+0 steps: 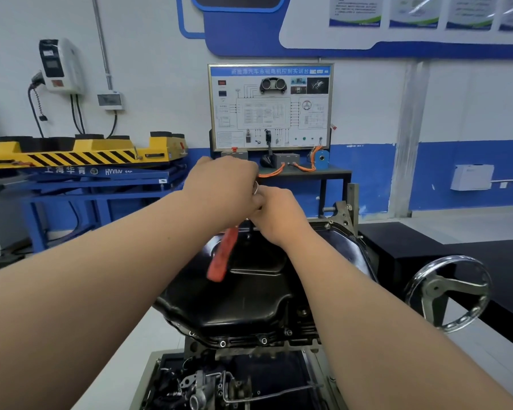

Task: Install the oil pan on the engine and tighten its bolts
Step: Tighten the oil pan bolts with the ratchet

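Blue-and-white workshop wall (367, 99) out back. Left hand (219, 184) and right hand (276, 214) are bunched over the far edge of the oil pan (243, 291), fingers curled round the metal top of a red-handled wrench (222, 255); the exact grip's hidden. I'd keep the socket square and snug criss-cross, not in a circle. Pan's glossy black, seated on the engine (208, 380), 3 bolts (264, 340) showing on its near flange.

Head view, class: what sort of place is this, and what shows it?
Probably an automotive training workshop: a black oil pan on an engine, a diagram training board with an instrument cluster, and a yellow-striped lift table.
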`<move>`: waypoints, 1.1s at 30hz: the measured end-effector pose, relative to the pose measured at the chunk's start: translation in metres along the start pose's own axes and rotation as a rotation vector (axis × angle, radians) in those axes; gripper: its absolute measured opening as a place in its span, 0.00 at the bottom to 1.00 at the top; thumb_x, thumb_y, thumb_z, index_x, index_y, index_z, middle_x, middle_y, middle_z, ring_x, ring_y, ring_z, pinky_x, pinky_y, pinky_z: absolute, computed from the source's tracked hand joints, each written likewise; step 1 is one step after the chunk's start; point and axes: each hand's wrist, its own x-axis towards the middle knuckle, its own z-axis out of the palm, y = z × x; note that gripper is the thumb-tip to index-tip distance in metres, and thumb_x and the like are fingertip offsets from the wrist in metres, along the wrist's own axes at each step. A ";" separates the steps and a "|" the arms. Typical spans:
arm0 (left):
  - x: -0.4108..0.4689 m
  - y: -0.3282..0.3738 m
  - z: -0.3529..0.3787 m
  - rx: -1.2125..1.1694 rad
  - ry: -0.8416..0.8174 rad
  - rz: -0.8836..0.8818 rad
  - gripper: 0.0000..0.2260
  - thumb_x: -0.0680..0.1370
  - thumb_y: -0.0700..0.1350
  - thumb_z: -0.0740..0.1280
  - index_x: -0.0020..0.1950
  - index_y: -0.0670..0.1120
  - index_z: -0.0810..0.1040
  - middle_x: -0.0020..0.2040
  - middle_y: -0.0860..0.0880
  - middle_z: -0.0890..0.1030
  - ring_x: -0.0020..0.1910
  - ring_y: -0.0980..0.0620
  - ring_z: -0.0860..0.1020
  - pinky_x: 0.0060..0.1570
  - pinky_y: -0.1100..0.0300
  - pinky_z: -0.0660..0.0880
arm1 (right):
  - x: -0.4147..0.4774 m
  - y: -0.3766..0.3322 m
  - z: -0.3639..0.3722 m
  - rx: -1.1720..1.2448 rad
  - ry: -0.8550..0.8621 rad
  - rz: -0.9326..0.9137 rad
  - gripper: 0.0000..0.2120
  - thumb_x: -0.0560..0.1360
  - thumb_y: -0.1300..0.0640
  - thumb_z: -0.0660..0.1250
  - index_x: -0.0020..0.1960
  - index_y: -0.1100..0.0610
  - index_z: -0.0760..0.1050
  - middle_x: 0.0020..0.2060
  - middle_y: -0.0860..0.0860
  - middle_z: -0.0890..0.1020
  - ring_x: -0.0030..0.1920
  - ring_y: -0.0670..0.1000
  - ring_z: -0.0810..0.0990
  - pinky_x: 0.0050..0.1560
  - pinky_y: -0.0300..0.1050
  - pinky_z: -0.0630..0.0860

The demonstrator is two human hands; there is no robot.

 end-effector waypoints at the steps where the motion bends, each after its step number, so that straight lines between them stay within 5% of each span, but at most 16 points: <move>1: -0.002 0.002 0.000 0.003 -0.010 -0.045 0.14 0.76 0.58 0.61 0.50 0.49 0.75 0.40 0.51 0.75 0.42 0.49 0.72 0.45 0.55 0.64 | 0.000 0.000 0.000 -0.017 -0.002 0.003 0.12 0.72 0.60 0.59 0.32 0.49 0.66 0.30 0.47 0.75 0.31 0.48 0.72 0.28 0.43 0.67; 4: -0.005 0.007 0.000 0.010 -0.051 -0.115 0.16 0.76 0.60 0.60 0.40 0.48 0.68 0.34 0.51 0.68 0.35 0.52 0.68 0.41 0.54 0.62 | 0.000 0.000 0.000 -0.016 -0.003 0.014 0.07 0.71 0.61 0.59 0.35 0.52 0.71 0.32 0.49 0.77 0.33 0.51 0.74 0.31 0.45 0.71; 7: -0.002 0.007 -0.004 0.057 -0.086 -0.073 0.14 0.78 0.52 0.61 0.36 0.48 0.63 0.32 0.50 0.66 0.35 0.50 0.67 0.41 0.55 0.61 | 0.000 0.002 0.002 0.025 0.022 0.017 0.05 0.70 0.60 0.61 0.37 0.53 0.74 0.33 0.50 0.78 0.33 0.51 0.73 0.32 0.46 0.72; 12: 0.008 0.000 -0.011 0.220 -0.114 0.140 0.06 0.80 0.47 0.61 0.44 0.47 0.68 0.32 0.51 0.65 0.38 0.49 0.68 0.44 0.56 0.62 | -0.002 0.002 0.002 0.079 0.047 -0.002 0.07 0.73 0.56 0.65 0.37 0.46 0.73 0.34 0.44 0.78 0.33 0.44 0.74 0.30 0.40 0.68; 17: 0.006 -0.005 -0.009 0.208 -0.078 0.143 0.09 0.80 0.51 0.59 0.45 0.47 0.69 0.32 0.50 0.65 0.30 0.54 0.63 0.37 0.58 0.59 | -0.002 0.003 0.001 0.088 0.027 -0.015 0.09 0.73 0.56 0.64 0.37 0.45 0.71 0.34 0.44 0.77 0.32 0.46 0.73 0.32 0.43 0.71; 20: 0.005 -0.004 -0.007 0.182 -0.096 0.156 0.08 0.80 0.49 0.59 0.46 0.46 0.71 0.32 0.50 0.65 0.33 0.51 0.67 0.38 0.56 0.63 | -0.001 0.003 0.002 0.092 0.038 0.008 0.11 0.74 0.55 0.64 0.34 0.44 0.71 0.32 0.45 0.77 0.30 0.45 0.72 0.29 0.41 0.67; 24: 0.007 -0.007 -0.007 0.196 -0.094 0.204 0.10 0.81 0.49 0.58 0.52 0.44 0.74 0.32 0.51 0.64 0.38 0.49 0.69 0.38 0.56 0.65 | 0.000 0.002 0.001 0.086 0.031 0.014 0.05 0.75 0.54 0.64 0.41 0.45 0.75 0.37 0.46 0.80 0.36 0.46 0.77 0.35 0.42 0.74; 27: 0.002 -0.012 -0.007 0.072 -0.099 0.119 0.12 0.80 0.53 0.59 0.53 0.45 0.74 0.33 0.52 0.66 0.38 0.49 0.71 0.37 0.56 0.66 | 0.004 0.003 0.001 0.033 -0.055 0.008 0.03 0.75 0.53 0.64 0.45 0.47 0.76 0.41 0.46 0.80 0.40 0.48 0.78 0.38 0.44 0.76; 33: 0.001 -0.011 -0.016 -0.260 -0.006 -0.071 0.11 0.78 0.49 0.63 0.54 0.43 0.76 0.46 0.44 0.80 0.46 0.44 0.77 0.45 0.52 0.77 | 0.023 0.005 0.001 -0.163 -0.310 0.140 0.14 0.75 0.46 0.64 0.57 0.53 0.74 0.53 0.51 0.80 0.48 0.52 0.76 0.45 0.45 0.72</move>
